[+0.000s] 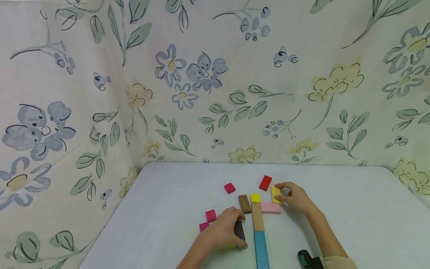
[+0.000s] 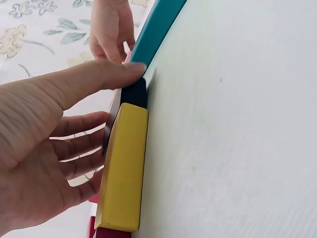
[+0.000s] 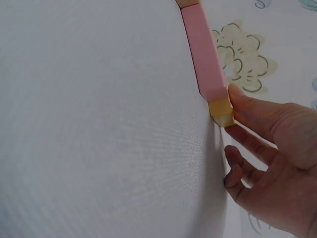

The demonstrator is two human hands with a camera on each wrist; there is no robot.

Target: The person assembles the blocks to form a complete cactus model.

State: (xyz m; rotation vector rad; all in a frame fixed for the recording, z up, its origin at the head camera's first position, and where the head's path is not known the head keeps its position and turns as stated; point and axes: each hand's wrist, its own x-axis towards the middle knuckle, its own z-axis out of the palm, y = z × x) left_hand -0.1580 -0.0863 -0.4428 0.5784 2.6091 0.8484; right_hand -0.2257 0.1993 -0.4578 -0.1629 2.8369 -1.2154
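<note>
My left hand (image 1: 224,228) spans a dark block (image 1: 239,229), thumb at its near end and fingers at its far end. Beside that block, a longer yellow block (image 2: 125,168) shows in the left wrist view. My right hand (image 1: 296,198) pinches a yellow block (image 1: 275,193) between thumb and fingers, close behind the right end of a pink block (image 1: 270,207). Between the hands runs a line of a blue block (image 1: 261,248), a tan block (image 1: 257,216) and a small yellow block (image 1: 255,198). The pink block juts right from this line.
A brown block (image 1: 244,204) lies left of the line. Magenta cubes (image 1: 230,188) sit farther left, and a red block (image 1: 265,183) lies behind. Floral cloth (image 1: 215,130) rises along the white table's (image 1: 352,209) back and left.
</note>
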